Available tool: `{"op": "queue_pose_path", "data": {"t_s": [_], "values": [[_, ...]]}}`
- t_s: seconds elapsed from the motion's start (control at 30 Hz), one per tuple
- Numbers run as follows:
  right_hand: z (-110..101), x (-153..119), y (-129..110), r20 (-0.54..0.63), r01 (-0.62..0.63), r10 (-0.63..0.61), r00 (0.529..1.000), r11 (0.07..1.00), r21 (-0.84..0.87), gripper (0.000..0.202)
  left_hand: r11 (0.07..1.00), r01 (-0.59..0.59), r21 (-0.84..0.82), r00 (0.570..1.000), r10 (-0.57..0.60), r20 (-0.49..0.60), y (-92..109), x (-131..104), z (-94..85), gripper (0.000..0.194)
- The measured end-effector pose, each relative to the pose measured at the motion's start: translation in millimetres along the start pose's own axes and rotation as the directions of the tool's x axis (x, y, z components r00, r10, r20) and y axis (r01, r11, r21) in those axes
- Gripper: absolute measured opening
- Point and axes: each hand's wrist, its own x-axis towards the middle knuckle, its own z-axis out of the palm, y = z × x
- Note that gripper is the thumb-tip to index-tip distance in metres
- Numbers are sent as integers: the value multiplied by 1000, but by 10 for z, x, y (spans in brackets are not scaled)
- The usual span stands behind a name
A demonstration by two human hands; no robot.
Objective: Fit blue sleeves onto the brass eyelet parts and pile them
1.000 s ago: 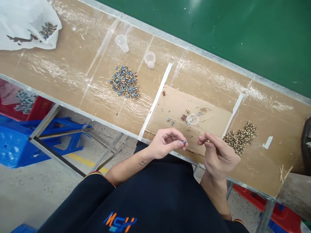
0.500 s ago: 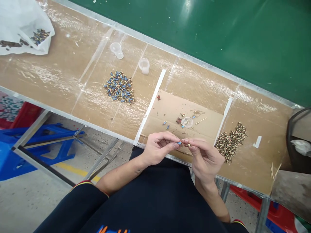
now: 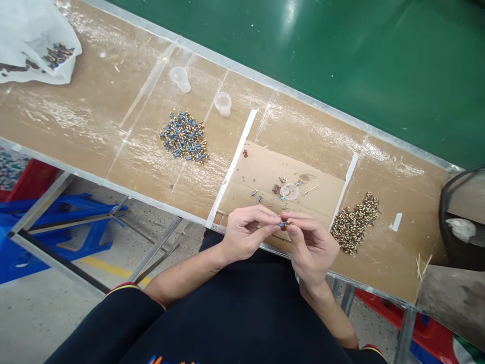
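My left hand (image 3: 246, 233) pinches the blue end of a small blue-and-brass part (image 3: 283, 224). The fingertips of my right hand (image 3: 312, 245) close on the brass end of the same part, so both hands meet over the near edge of a cardboard sheet (image 3: 238, 184). Just beyond them on the sheet stands a small clear cup (image 3: 290, 191), with a few loose blue and reddish pieces and a thin stick (image 3: 310, 189) around it. The fingertips partly cover the held part.
A heap of blue-and-brass parts (image 3: 184, 136) lies left, near two clear plastic cups (image 3: 223, 104). Brass-and-dark parts (image 3: 354, 225) are piled right. A white bag (image 3: 38, 30) holds more parts at far left. A green surface (image 3: 322, 60) borders the table's far side.
My right hand has moved slightly left, closer to my left hand. The held pieces now appear together between the fingertips. The whole view has shifted a little.
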Motion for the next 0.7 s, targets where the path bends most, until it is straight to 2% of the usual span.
{"op": "queue_pose_path", "data": {"t_s": [0.37, 0.53, 0.7], "values": [[9, -41, -14, 22, 50, -49, 999, 997, -57, 12, 950, -212, 230, 976, 218, 1, 2, -24, 52, 7], [51, -59, -16, -11, 71, -72, 997, 997, -38, 14, 934, -263, 241, 961, 277, -27, -13, -42, 101, 6], [68, -61, 4, -18, 58, -58, 998, 998, -16, 13, 943, -257, 210, 962, 270, -35, -52, -51, 119, 5]]}}
